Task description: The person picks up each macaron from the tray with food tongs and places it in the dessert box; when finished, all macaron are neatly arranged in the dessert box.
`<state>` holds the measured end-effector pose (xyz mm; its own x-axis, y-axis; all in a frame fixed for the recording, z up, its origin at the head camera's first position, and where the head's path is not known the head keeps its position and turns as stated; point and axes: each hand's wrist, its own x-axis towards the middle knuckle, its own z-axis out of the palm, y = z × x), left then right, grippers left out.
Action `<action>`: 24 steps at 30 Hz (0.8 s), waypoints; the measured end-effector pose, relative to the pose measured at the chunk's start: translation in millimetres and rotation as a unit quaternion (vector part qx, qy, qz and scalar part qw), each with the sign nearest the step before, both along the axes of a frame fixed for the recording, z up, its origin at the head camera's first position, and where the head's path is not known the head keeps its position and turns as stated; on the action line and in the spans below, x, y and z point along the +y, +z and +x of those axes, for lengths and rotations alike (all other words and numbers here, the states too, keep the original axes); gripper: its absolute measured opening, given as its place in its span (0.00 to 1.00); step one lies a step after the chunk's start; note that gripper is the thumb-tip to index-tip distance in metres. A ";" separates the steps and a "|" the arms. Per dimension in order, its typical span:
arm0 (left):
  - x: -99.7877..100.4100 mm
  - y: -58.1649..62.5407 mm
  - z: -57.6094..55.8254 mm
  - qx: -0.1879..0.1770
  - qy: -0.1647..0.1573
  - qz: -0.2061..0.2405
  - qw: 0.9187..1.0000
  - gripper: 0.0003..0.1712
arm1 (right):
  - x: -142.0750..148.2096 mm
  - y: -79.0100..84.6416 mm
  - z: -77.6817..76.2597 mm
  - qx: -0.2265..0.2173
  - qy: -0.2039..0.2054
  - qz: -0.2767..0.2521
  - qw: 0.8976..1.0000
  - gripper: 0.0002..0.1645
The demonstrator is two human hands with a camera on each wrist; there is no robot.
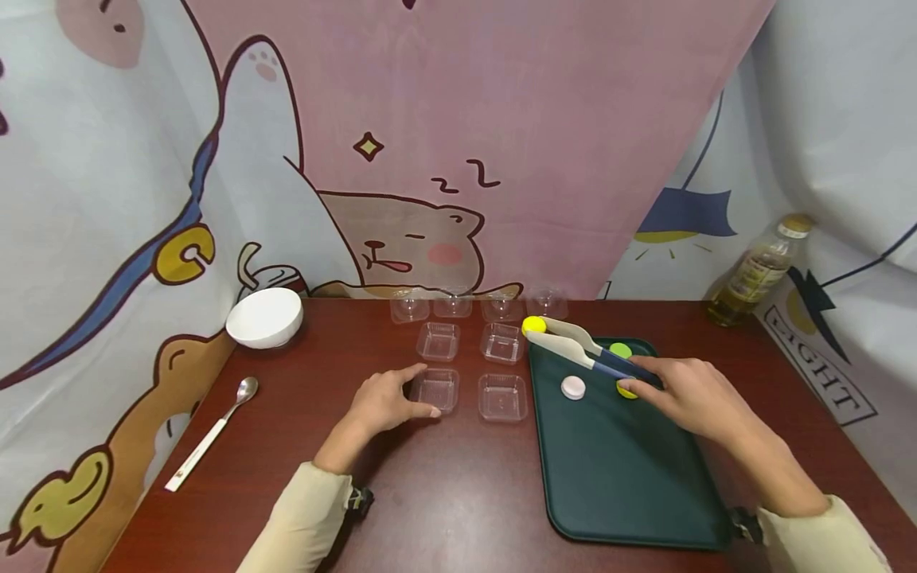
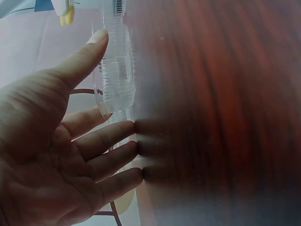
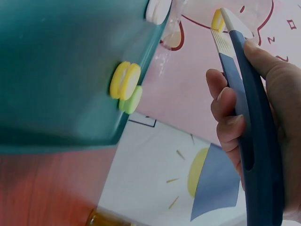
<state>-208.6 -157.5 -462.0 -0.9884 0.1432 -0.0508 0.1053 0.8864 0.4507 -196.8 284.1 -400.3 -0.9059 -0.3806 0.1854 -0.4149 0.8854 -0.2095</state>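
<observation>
Tongs (image 3: 257, 117) gripped in our R hand (image 1: 698, 398), tips L, hold yellow macaron (image 1: 533, 325) beyond & R of clear tub (image 1: 438, 390) by our L hand (image 1: 387, 402), fingers spread.

- Head view: bright, even; pale glare toward the near edge of the table (image 1: 444, 497).
- Left wrist: dim, hazy; dark, soft-edged shadows beside the left fingertips (image 2: 127, 127).
- Right wrist: brighter, slightly soft; shading along one edge of the tray (image 3: 56, 89).
</observation>
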 end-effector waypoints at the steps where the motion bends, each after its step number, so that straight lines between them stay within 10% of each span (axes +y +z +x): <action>1: 0.0 -0.1 0.3 0.000 0.000 0.001 1.000 0.51 | -2.0 0.7 0.2 -0.003 0.004 -0.001 1.000 0.29; 24: -1.5 -1.3 0.7 -0.006 -0.008 0.031 0.999 0.52 | -61.2 -13.1 -4.0 -0.021 0.104 -0.008 0.994 0.28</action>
<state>-207.9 -159.0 -463.3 -0.9853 0.1625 -0.0529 0.1138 0.8548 0.5063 -200.8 223.0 -413.4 -0.8155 -0.5574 0.1557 -0.5786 0.7785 -0.2434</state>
